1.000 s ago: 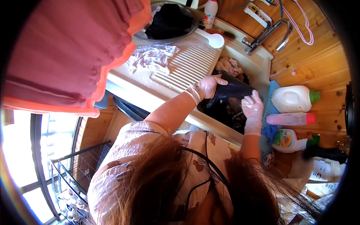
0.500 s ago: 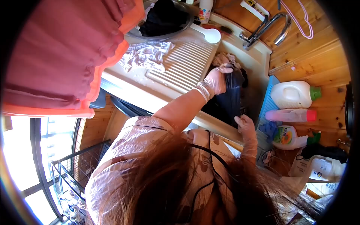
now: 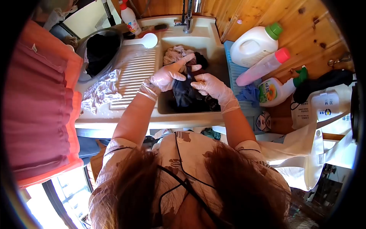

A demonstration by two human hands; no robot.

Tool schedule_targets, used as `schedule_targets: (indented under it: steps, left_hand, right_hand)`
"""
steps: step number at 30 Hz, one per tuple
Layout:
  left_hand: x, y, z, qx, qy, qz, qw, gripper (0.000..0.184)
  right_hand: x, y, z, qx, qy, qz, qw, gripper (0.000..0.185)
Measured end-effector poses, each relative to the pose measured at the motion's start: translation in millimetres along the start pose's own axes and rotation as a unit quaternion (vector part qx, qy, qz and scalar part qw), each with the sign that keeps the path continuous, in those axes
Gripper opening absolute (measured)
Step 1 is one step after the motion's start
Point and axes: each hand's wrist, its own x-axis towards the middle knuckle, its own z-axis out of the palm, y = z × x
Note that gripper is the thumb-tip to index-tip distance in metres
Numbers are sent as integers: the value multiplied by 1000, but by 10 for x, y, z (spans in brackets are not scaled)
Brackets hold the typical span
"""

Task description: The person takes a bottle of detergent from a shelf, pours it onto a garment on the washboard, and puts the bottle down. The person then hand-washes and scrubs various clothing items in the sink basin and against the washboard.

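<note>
Both my hands wear thin, see-through gloves and are over the sink basin (image 3: 223, 72). A dark wet garment (image 3: 183, 93) hangs between them; its exact kind is hard to tell. My left hand (image 3: 167, 76) grips its upper left part, with some fingers stretched over the cloth. From the right, my right hand (image 3: 211, 87) pinches the garment's edge between thumb and fingers. Behind them a light, patterned cloth (image 3: 176, 54) lies bunched in the basin beside a black cloth (image 3: 201, 60). More dark fabric lies below, partly hidden.
On the left are a ribbed washboard (image 3: 138, 63), a white garment (image 3: 102, 91), a white scoop (image 3: 149, 40) and a tub (image 3: 84, 78) of dark clothes. A blue rack (image 3: 233, 57), a detergent jug (image 3: 253, 45), a pink bottle (image 3: 263, 68) and a spray bottle (image 3: 270, 92) stand right. A faucet (image 3: 187, 26) rises behind.
My hands have come closer together, and the dark garment, stretched between them before, is now gathered. The camera view has turned, so the sink appears more upright.
</note>
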Motion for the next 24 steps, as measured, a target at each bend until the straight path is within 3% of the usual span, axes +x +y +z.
schedule_targets:
  steps: [2,3,6,7,10,12,13,15,18,19,22,23,24]
  left_hand:
    - [-70,124,-50,192,62,28,979,89]
    - [-95,256,72,167,74,8,983,94]
    - [-156,313,-151,192,173,-13,966,86]
    - [-206,330,-180,117,185,-25,975,75]
    - [-184,415,-187,162,213,5,964,67]
    - [-30,455,-374,174,300,-7,938,49]
    - [28,513,-485,267,296,-4,917,45]
    - [115,792,-374,480,255,-17,839,44]
    - [88,930,-158,622,163,73,762,40]
    - [38,958,-37,716,179,42,674,33]
    - [-40,954,-21,787,356,-32,504,33]
    - [-112,890,-125,769,418,-30,482,35]
    - [-135,758,-202,703,502,-52,501,27]
  right_hand:
    - [-63,-83,-78,-55,73,25,996,19]
    - [-108,-121,-96,-44,117,-1,992,18]
    - [-209,-308,-149,4,216,-80,973,20]
    - [-209,-298,-227,42,213,-100,971,16]
    - [-127,-428,-288,56,261,-140,953,18]
    - [-25,-573,-328,60,305,-148,939,22]
    - [1,-679,-316,36,327,-175,928,16]
    - [4,-838,-362,8,353,-191,916,17]
    - [-92,-1089,-283,2,378,-202,904,16]
    - [-133,-1124,-224,-2,375,-199,905,15]
    - [-300,-1076,85,-46,355,-168,918,14]
    - [-325,-958,161,-111,299,-146,937,15]
    - [-289,-768,283,-257,259,-202,909,18]
